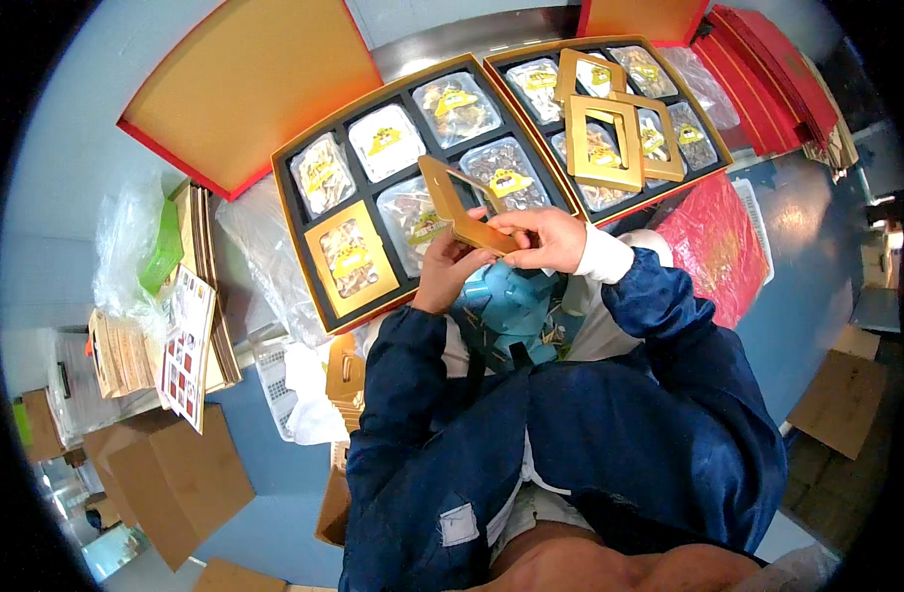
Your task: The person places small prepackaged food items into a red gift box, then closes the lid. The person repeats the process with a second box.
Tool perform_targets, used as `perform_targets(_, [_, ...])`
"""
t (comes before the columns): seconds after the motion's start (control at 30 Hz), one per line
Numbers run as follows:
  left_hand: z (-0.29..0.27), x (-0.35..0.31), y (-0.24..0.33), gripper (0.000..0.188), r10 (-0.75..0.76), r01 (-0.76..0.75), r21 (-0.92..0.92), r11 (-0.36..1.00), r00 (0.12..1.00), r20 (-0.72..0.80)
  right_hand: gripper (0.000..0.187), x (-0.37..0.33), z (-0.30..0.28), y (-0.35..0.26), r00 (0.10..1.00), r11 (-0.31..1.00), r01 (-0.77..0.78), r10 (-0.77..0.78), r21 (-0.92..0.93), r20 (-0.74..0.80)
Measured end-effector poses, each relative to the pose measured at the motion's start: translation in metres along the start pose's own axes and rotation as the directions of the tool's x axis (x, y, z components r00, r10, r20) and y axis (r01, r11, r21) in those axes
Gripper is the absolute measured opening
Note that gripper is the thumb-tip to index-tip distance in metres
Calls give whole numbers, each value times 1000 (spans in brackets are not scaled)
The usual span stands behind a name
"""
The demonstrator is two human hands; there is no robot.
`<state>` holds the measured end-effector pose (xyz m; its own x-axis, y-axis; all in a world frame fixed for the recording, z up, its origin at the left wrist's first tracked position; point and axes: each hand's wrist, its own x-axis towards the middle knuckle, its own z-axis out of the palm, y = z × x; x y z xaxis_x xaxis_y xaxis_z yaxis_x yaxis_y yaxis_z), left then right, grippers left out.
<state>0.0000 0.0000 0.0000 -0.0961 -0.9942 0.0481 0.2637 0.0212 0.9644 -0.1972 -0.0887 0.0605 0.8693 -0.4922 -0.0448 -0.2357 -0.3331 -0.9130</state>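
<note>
Between my hands is a gold cardboard window frame [485, 237], tilted up over the lower edge of a gift box. My left hand [442, 274] grips its near left corner, while the fingers of my right hand [552, 240] are closed on its right end. Beneath lies the left gift box [365, 193], with a black divided tray. Clear packs of dried food [385, 138] with yellow labels fill its compartments. The lower-left pack is covered by a gold frame [325, 259]. In the right gift box [524, 123], several loose gold frames [603, 180] lie overlapping on similar packs.
Box lids with gold insides stand behind, one at left [250, 94]. Red folded boxes [758, 84] are stacked far right, above a red plastic bag [710, 247]. At left are a printed sheet [187, 345], gold cardboard pieces [344, 380] and an open brown carton [180, 483].
</note>
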Motion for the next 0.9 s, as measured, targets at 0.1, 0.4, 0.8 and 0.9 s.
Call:
perform_targets(0.1, [9, 1, -4, 51, -16, 15, -72, 997, 1000, -12, 52, -7, -2, 5, 1000, 1000, -1, 0, -19, -30])
perform_targets(0.4, [46, -6, 6, 20, 12, 46, 302, 952, 982, -186, 50, -28, -8, 5, 983, 966, -4, -43, -257, -177])
perform_targets(0.8, [-14, -54, -14, 17, -50, 0, -97, 995, 852, -520, 47, -46, -61, 8, 903, 861, -115, -118, -496, -414])
perform_targets(0.9, [-21, -68, -10, 18, -14, -127, -229, 965, 847, -531, 42, -46, -79, 50, 893, 774, -226, -78, -591, -444])
